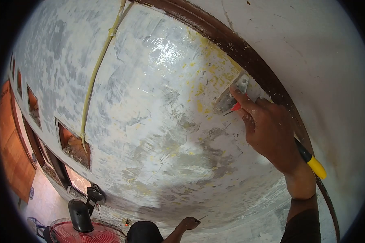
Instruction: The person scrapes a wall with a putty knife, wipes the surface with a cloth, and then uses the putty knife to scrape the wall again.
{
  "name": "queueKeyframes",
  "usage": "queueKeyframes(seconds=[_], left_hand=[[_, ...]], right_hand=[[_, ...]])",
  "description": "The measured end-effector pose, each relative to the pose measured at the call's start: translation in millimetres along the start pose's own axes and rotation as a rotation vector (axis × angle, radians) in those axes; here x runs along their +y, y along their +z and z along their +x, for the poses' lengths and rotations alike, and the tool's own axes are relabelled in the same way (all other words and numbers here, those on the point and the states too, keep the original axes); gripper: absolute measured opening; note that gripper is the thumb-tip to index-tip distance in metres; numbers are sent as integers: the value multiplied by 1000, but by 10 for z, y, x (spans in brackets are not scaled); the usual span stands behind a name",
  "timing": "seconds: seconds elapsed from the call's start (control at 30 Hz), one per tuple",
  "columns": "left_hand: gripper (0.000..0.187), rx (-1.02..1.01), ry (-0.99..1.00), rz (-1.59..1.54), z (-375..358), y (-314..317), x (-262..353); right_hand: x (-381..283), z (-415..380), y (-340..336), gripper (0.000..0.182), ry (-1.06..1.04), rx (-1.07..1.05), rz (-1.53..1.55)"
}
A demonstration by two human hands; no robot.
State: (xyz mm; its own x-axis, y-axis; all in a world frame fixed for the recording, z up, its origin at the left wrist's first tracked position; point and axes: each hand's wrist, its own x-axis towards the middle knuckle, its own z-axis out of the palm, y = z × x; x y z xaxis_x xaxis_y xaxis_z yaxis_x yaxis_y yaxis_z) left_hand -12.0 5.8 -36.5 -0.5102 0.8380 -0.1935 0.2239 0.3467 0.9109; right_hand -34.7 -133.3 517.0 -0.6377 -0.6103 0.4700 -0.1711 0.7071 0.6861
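Observation:
My right hand (269,131) is wrapped around a putty knife, its index finger stretched along the metal blade (225,101). The yellow and black handle (314,166) sticks out past my wrist. The blade lies at the patchy wall (166,121), over yellow-stained plaster beside a brown strip (267,75). Low in the view, my left hand (188,223) is closed on a thin, flat, blade-like tool (201,218), small and partly hidden by the fingers. Grey and white smears cover the wall, with a wet shine near the top.
A pale yellow conduit (94,77) runs down the wall to a rectangular cut-out (74,141). A black fan with a red grille (83,233) stands at lower left, near a dark rounded shape (144,233). An orange-brown wooden panel (14,141) is at far left.

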Motion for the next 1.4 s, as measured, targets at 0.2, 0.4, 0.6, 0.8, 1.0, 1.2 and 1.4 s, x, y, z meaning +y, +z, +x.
queueKeyframes(seconds=[0.2,0.4,0.6,0.8,1.0,1.2,1.4], left_hand=[[52,2,13,-4,0,30,14],[51,5,13,5,-81,23,-19],[50,12,-19,-30,-94,30,44],[50,71,21,-80,-127,-83,54],[50,73,33,-71,-84,-26,5],[51,63,21,-62,-162,4,3],[50,69,-13,-113,-52,-13,83]], right_hand=[[-103,217,-187,42,4,-87,75],[-34,108,-203,44,23,-123,127],[-44,208,-167,39,-45,-43,63],[-154,342,-213,42,41,-101,143],[-125,321,-193,40,13,-96,217],[-118,253,-206,40,0,-85,155],[-227,481,-70,38,-47,-35,143]])
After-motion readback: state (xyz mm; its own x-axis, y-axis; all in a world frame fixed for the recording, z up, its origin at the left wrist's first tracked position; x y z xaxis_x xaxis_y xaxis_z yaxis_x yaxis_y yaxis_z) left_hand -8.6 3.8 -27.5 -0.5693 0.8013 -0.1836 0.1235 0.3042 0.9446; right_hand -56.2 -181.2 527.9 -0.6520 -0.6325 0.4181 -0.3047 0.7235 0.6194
